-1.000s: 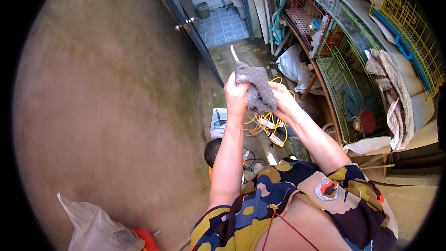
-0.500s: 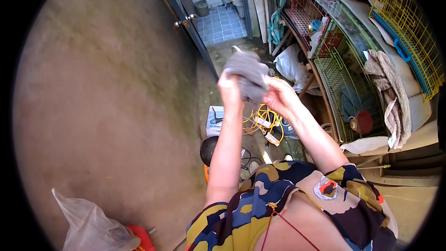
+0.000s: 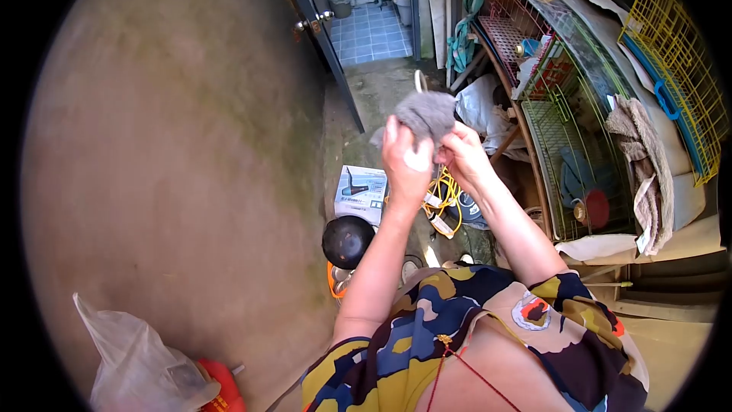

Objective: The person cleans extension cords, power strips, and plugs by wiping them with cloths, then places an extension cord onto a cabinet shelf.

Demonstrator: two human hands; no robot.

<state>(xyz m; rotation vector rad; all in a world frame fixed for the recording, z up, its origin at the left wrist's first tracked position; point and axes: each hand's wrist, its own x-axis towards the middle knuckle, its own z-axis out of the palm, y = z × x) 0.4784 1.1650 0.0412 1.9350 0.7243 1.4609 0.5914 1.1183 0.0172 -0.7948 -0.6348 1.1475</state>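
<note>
A grey cloth (image 3: 427, 113) is bunched up between my two hands, held out in front of me at about the middle of the view. My left hand (image 3: 406, 164) grips its lower left side with the fingers curled into the fabric. On the right side, my right hand (image 3: 463, 154) pinches the cloth with thumb and fingers. A pale curved piece (image 3: 421, 82) pokes out above the cloth; whatever it belongs to is hidden behind the fabric.
Wire cages (image 3: 568, 160) on a rack line the right, with a brown towel (image 3: 640, 168) draped over. Below lie a hair dryer box (image 3: 360, 192), a black pan (image 3: 348, 242) and a yellow cable (image 3: 457, 210). A door (image 3: 324, 38) stands ajar ahead. A plastic bag (image 3: 145, 366) is lower left.
Both hands and the cloth have moved slightly to the right, and the cloth has turned. My left hand shows more of its back, and the hair dryer box and pan are less covered.
</note>
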